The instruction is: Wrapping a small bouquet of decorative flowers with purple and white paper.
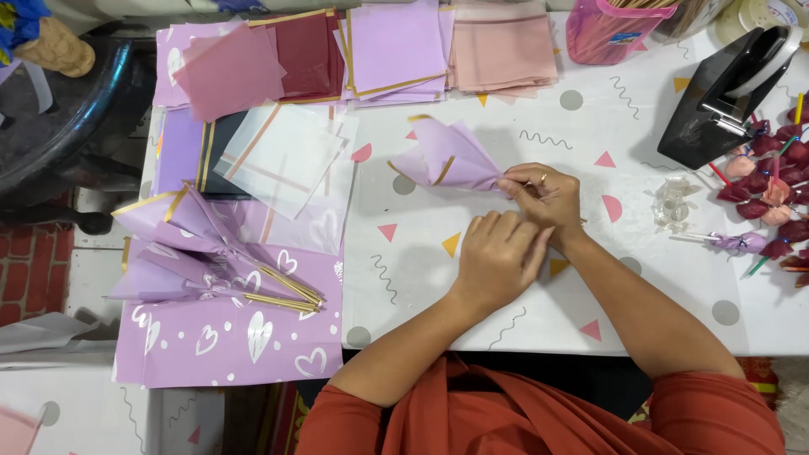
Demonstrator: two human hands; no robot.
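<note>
At centre of the worktop (472,278), both hands meet: the right hand (543,198) pinches the narrow end of a lilac paper cone (447,156) that fans toward 10 o'clock, while the left hand (497,257) is curled shut against it, its fingertips hidden. Finished cones (198,253) lie at 9 o'clock; paper stacks (396,46) sit at 12. A tape dispenser (725,93) and wrapped buds (771,194), cut off by the frame edge, sit at 2 to 3 o'clock.

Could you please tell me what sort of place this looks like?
Probably a craft table for making small bouquets: stacks of wrapping paper, finished lilac paper cones, a tape dispenser, and wrapped flower buds on sticks.
</note>
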